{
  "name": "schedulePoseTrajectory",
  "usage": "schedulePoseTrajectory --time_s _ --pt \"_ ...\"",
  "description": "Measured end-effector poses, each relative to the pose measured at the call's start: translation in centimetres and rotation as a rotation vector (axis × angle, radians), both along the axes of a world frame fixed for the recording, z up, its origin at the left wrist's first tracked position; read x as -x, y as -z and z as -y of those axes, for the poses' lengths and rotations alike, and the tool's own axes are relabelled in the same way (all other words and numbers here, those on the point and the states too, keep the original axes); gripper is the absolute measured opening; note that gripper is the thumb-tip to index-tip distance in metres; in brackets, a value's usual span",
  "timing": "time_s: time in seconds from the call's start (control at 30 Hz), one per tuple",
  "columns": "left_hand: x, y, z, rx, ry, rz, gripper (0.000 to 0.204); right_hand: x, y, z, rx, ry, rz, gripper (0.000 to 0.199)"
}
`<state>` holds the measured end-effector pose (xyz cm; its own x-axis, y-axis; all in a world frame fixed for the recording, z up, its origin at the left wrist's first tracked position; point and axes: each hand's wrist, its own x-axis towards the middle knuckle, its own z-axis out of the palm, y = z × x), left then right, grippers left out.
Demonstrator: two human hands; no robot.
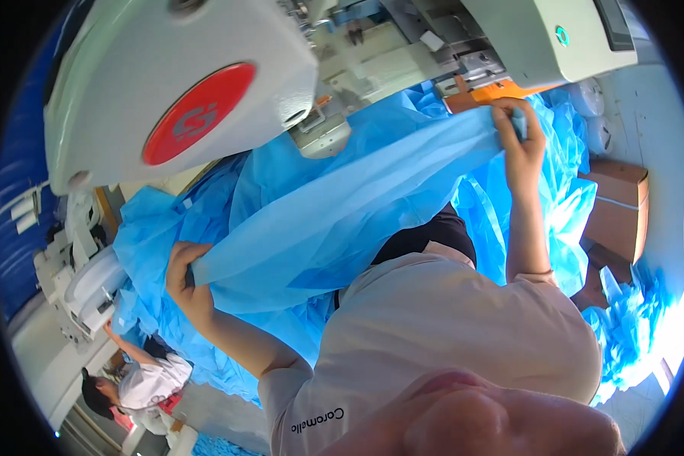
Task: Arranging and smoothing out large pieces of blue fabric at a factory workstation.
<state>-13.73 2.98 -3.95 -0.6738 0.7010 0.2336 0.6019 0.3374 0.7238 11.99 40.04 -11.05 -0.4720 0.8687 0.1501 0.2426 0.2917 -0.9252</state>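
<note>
A long piece of thin blue non-woven fabric (pixel 342 205) is stretched between my two hands. My left hand (pixel 184 280) is shut on its lower left end, in front of a heap of the same blue fabric (pixel 159 228). My right hand (pixel 518 131) is raised and shut on the upper right end, just below the arm of a white sewing machine (pixel 509 38). An orange part (pixel 486 93) of the machine sits right beside that hand. My beige shirt (pixel 448 327) fills the lower middle of the view.
A big white machine head with a round red badge (pixel 197 114) hangs over the upper left. More blue fabric (pixel 562 197) is piled at the right, next to brown cardboard boxes (pixel 619 209). Another person in a white shirt (pixel 148 380) works at another machine at lower left.
</note>
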Motion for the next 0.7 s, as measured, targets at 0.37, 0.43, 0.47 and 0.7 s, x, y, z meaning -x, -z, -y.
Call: schedulePoseTrajectory --time_s 0.37,0.43,0.47,0.7 --pt "-0.5 5.3 -3.8 0.193 -0.219 -0.286 0.022 5.7 0.6 -1.7 -0.902 0.075 0.388 0.024" --pt "-0.7 5.4 -3.1 0.151 -0.244 -0.272 0.022 5.9 0.3 -1.8 -0.802 0.075 0.271 0.023" --pt "-0.8 5.5 -2.7 0.073 -0.256 -0.252 0.021 5.9 0.1 -1.8 -0.704 0.064 0.176 0.022" --pt "-1.0 5.3 -0.9 0.143 -0.305 -0.201 0.021 8.2 -0.3 0.4 -0.63 -0.345 0.011 0.052"
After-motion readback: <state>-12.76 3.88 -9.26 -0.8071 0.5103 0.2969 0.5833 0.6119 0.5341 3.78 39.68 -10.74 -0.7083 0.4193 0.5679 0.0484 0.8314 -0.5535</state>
